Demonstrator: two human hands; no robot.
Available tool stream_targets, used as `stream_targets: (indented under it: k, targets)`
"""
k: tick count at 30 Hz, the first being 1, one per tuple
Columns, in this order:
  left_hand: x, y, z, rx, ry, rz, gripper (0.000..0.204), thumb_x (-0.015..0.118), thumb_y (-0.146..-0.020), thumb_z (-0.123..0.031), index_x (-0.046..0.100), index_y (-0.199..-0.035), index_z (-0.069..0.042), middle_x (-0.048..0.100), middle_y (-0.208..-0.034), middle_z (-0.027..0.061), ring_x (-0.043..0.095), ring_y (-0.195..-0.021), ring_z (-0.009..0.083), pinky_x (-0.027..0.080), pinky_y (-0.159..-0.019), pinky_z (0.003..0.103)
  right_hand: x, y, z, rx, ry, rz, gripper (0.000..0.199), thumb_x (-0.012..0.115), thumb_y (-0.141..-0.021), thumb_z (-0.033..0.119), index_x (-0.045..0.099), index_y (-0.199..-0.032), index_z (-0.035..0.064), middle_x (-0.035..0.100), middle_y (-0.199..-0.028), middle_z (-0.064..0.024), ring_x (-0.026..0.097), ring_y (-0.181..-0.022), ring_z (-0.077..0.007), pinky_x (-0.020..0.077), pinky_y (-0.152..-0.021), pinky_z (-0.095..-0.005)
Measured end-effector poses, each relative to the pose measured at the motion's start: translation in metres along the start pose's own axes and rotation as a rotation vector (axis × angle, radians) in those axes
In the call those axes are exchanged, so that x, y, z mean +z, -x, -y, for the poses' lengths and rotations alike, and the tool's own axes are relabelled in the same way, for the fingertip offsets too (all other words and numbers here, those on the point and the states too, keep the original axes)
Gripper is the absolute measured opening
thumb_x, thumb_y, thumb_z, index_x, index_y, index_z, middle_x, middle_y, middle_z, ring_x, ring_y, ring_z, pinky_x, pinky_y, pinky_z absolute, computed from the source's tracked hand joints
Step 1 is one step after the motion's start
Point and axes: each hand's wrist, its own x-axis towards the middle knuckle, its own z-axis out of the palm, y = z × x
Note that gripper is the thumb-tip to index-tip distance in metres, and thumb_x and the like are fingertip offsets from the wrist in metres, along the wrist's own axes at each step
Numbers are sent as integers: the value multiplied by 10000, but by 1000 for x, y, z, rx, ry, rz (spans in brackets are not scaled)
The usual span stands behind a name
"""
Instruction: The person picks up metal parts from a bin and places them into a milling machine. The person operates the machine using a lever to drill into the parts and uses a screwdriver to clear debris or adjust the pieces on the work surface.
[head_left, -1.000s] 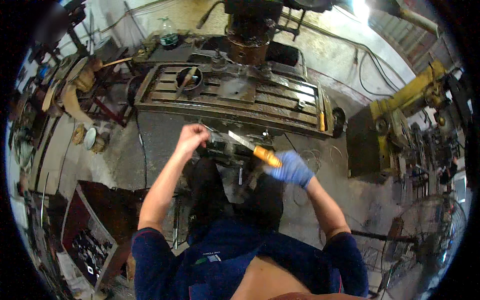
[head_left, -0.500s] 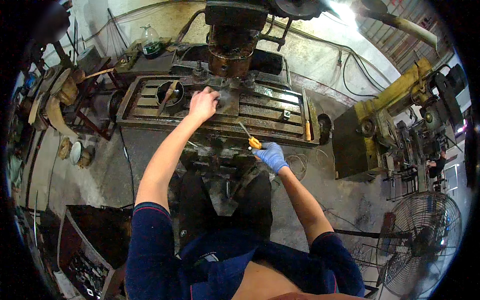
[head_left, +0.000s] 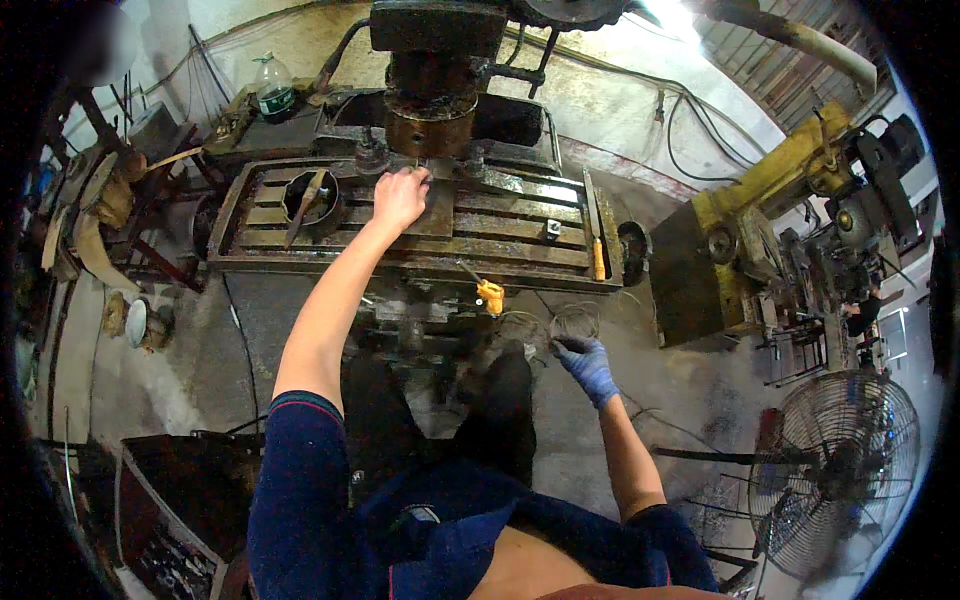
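Observation:
My bare left hand (head_left: 401,199) reaches over the slotted machine table (head_left: 500,263), below the round spindle head (head_left: 430,125). Its fingers are curled down and closed; whatever they grip is hidden beneath them. At the table's front edge is a yellow-handled tool (head_left: 490,296) with a thin metal tip, looking like an air blow gun; neither hand touches it. My right hand (head_left: 588,372), in a blue glove with dark fingertips, is lower and to the right, over the floor. Its fingers appear apart with nothing visible in them, though slightly blurred.
A black bowl (head_left: 328,214) with a brush (head_left: 305,208) across it stands on the table's left. On the right are a small metal block (head_left: 551,230) and a yellow-handled tool (head_left: 599,258). A fan (head_left: 835,470) stands right; a yellow-and-dark machine (head_left: 700,265) stands beyond.
My right hand has let go of the yellow-handled tool and moved down and right. My left hand stays over the table, under the spindle. The whole view has shifted slightly.

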Motion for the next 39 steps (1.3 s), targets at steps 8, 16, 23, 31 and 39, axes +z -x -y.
stream_targets:
  k: [8,16,23,31,39]
  targets:
    - [6,-7,-14,-247,-97,31,300,610,-769,-262,536,-960,-43,625,-754,141,623,-700,301,467,-682,405,-84,-11,79,-416,239,-253,224,677,-733,129,650,-908,-7,648,-757,-65,590,-683,-137,479,-656,-260]
    - [7,-9,-4,-263,-10,10,333,631,-740,-288,530,-933,-36,623,-668,160,622,-672,332,476,-637,435,-173,3,381,-1413,0,-648,387,541,-830,272,548,-1114,9,568,-1109,-139,533,-1035,-245,374,-941,-366]
    - [8,-5,-4,-266,-10,-42,312,631,-735,-274,543,-923,-41,623,-676,158,619,-665,333,471,-666,429,-162,3,347,-1312,85,-917,416,395,-891,343,547,-1013,-24,563,-999,-164,512,-1033,-335,360,-959,-439]
    - [6,-5,-1,-278,-28,-27,310,632,-739,-278,543,-933,-53,623,-681,142,617,-664,325,466,-663,422,-111,-10,259,-1430,-334,-571,318,432,-871,294,508,-761,6,533,-734,-112,545,-812,-266,358,-935,-503]
    - [-8,0,1,-304,122,30,325,644,-731,-288,586,-972,-79,637,-774,148,620,-753,325,486,-683,431,-100,-8,259,-1389,-437,-569,338,412,-889,309,496,-748,13,544,-752,-122,557,-871,-288,370,-907,-474]
